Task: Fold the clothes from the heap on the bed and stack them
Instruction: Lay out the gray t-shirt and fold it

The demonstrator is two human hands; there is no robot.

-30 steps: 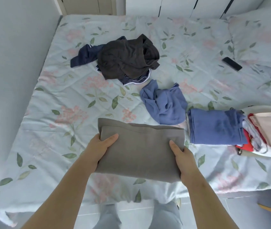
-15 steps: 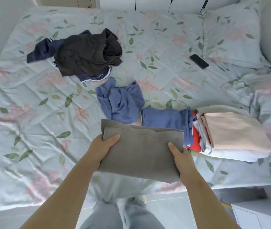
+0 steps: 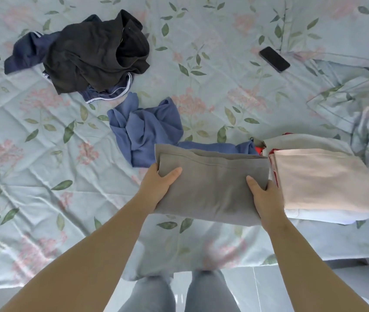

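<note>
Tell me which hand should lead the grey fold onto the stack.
Right, probably. The right hand grips the grey fold at the end beside the stack; the left hand grips the far end.

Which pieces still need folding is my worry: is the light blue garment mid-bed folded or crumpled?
Crumpled: the light blue garment lies bunched in uneven wrinkles on the bed, without squared edges.

The floral-quilted bed bears a dark heap of clothes at upper left, a crumpled blue garment at centre, a black phone and a pillow at upper right — and a folded stack at right.
</note>
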